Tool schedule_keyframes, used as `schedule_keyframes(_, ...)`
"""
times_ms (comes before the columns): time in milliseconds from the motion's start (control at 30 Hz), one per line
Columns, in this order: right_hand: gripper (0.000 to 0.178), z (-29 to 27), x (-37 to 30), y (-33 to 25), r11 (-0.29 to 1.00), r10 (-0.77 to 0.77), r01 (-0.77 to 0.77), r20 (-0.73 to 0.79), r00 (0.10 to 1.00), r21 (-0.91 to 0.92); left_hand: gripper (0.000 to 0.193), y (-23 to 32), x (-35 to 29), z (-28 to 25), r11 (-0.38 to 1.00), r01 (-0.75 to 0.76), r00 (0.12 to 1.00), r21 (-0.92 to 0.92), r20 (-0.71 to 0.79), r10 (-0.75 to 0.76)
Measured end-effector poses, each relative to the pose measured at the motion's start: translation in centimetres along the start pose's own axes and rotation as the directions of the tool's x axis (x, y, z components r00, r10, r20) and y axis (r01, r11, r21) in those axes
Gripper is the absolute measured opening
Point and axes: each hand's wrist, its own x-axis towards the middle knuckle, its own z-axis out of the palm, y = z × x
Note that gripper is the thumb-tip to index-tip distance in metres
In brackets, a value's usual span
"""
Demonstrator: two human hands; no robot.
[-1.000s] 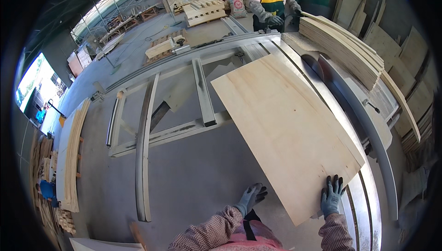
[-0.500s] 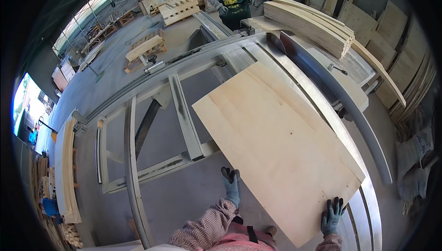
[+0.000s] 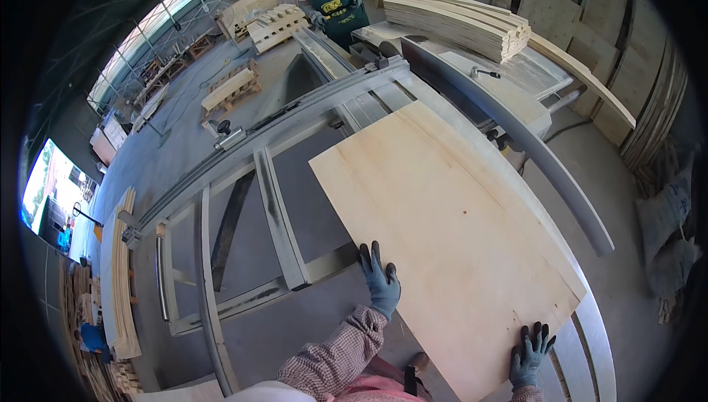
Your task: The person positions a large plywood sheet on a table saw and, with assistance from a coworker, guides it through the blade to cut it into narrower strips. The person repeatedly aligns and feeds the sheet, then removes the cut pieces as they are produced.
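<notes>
A large pale plywood sheet lies flat, set at a slant across the slotted metal table and open metal frame of a panel saw. My left hand, in a grey-blue glove with dark fingertips, is at the sheet's left edge with fingers stretched and slightly apart. At the near right corner area, my right hand, gloved alike, rests with spread fingers on the sheet's edge. Neither hand wraps round anything. The near end of the sheet runs out of the picture's lower edge.
A long grey fence runs along the sheet's right. Beyond it rests a stack of plywood strips. Another person in a green apron stands at the saw's far end. Metal crossbars extend left. Pallets stand on the floor.
My left hand has moved forward and reached the sheet's left edge. The sheet sits farther from the frame's crossbar. My right hand stays at its edge. The view has swung slightly right.
</notes>
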Motion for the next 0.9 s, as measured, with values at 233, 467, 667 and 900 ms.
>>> schedule_keyframes(233, 0.054, -0.1, 6.6, -0.8, 0.997, 0.08, -0.079, -0.04, 0.996, 0.022, 0.067, -0.4, 7.3, 5.8, 0.997, -0.03, 0.999, 0.077, 0.039, 0.027)
schedule_keyframes(467, 0.058, -0.1, 11.5, -1.0, 0.994, 0.112, -0.109, -0.103, 0.988, 0.029, 0.067, -0.6, 12.7, 10.1, 0.989, -0.072, 0.996, 0.128, 0.052, 0.065)
schedule_keyframes(667, 0.048, 2.3, 13.7, -0.5, 0.986, 0.157, -0.167, -0.283, 0.946, -0.013, 0.066, -0.3, 15.9, 12.2, 0.977, -0.002, 1.0, 0.215, 0.029, -0.004)
schedule_keyframes(900, 0.051, 0.3, 3.6, -11.0, 0.982, -0.171, 0.183, -0.176, 0.969, 0.049, 0.067, 0.1, 15.6, 12.4, 0.966, 0.036, 0.999, 0.256, 0.01, -0.04)
